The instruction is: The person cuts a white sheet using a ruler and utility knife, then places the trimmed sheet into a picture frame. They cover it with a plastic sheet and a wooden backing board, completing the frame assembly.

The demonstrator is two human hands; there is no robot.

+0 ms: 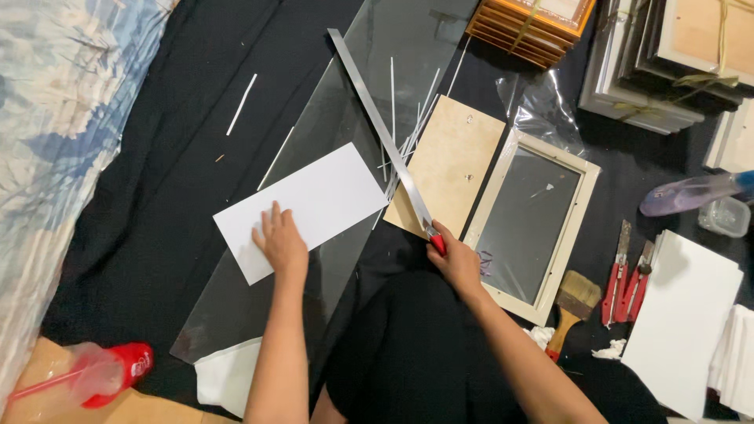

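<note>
Now left hand (279, 242), fingers released, presses one white sheet (302, 208); right hand (455, 259) fingers grasp one red-handled cutter (436, 242).

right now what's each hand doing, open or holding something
Left hand: open, flat on the white sheet.
Right hand: closed on the red-handled tool at the metal ruler.

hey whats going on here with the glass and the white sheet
A person sits over a large clear glass sheet on black cloth. Their left hand presses a white rectangular card flat on the glass. Their right hand grips a red-handled tool at the near end of a long metal straightedge lying across the glass. A cream picture frame and a plywood backing board lie beside it.
</note>
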